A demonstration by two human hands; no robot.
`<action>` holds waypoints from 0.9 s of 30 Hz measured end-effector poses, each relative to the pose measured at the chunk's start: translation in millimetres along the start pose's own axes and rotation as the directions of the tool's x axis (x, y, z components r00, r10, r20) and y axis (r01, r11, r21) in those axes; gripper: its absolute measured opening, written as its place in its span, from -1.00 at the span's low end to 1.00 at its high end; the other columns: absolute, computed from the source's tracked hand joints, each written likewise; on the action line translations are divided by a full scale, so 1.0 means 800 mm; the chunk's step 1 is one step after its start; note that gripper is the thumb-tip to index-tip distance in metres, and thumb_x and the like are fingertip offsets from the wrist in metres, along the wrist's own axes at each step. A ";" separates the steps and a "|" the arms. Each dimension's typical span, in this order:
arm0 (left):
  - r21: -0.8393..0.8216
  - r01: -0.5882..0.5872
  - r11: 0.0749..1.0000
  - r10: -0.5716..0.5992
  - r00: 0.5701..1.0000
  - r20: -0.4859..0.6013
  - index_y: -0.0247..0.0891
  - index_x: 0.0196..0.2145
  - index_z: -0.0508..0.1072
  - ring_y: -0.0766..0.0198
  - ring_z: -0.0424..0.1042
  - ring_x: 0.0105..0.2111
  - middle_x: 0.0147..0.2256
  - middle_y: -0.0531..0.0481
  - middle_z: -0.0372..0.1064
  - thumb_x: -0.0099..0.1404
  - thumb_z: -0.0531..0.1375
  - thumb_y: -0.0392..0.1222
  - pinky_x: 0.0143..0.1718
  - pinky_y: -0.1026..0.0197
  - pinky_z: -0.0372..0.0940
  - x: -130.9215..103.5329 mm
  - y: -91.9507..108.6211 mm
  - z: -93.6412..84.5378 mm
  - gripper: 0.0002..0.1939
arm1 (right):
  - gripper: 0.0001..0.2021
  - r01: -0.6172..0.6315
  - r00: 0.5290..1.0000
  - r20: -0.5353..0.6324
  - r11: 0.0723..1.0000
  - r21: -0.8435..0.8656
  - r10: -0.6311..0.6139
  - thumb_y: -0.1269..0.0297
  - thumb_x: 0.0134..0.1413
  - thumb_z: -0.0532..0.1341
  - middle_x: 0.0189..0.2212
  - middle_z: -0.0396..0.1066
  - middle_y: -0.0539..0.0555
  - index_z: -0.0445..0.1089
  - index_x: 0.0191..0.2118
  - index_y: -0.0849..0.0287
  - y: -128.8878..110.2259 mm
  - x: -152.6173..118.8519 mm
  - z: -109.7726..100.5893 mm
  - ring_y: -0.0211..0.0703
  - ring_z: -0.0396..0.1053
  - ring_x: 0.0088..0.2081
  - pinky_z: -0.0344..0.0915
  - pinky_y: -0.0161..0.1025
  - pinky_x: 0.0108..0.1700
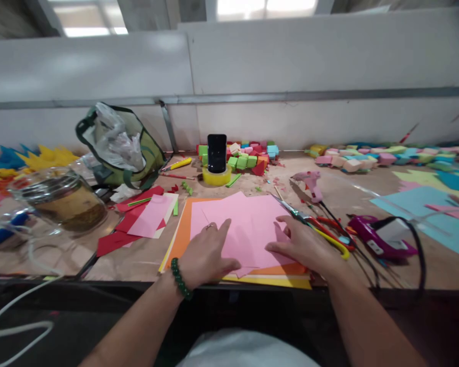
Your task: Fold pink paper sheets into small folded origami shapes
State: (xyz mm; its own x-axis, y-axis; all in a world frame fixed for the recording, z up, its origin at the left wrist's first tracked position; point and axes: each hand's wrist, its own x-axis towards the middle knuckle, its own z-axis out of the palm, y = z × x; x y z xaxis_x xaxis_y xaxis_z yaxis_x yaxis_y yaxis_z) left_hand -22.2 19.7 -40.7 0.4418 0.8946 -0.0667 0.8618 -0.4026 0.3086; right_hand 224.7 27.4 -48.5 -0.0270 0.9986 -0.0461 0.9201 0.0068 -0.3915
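Note:
Sheets of pink paper [248, 224] lie on a stack of orange paper [181, 234] and yellow paper in front of me. My left hand [210, 252], with a ring and a green bead bracelet [180, 279], rests on the left part of the pink sheets, fingers apart and holding nothing. At the right edge of the stack is my right hand [300, 244], its thumb and index finger spread over the pink paper. Just beyond it lie scissors [296, 211], partly hidden by other tools. Nothing shows between the fingers of either hand.
A phone [217, 153] leans upright on a yellow tape roll [217, 176]. Folded paper blocks [248, 160] lie behind. To the right are a pink glue gun [309, 183] and a purple device [380, 239] with cables. A glass jar [67, 204] and green bag [149, 148] stand left.

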 end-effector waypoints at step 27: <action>-0.077 -0.453 0.888 0.451 0.892 -0.041 -0.16 -0.15 0.48 0.21 0.43 -0.12 -0.11 -0.04 0.48 0.31 0.03 -0.36 -0.06 0.16 0.24 -0.002 0.028 0.005 -0.72 | -0.49 -0.109 0.994 0.070 0.703 0.703 0.085 -0.02 0.02 0.21 -0.53 0.36 -0.03 0.33 0.04 0.16 0.042 -0.046 0.001 -0.25 0.34 -0.56 0.26 -0.35 -0.60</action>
State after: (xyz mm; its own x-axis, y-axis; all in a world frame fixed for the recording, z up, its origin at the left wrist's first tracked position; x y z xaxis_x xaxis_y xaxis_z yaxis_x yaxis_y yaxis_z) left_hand -2.7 8.2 -37.7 0.7723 0.6240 0.1189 0.5463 -0.7480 0.3770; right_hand 256.0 -9.0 -60.5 0.0239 0.9894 -0.1430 0.3756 -0.1414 -0.9159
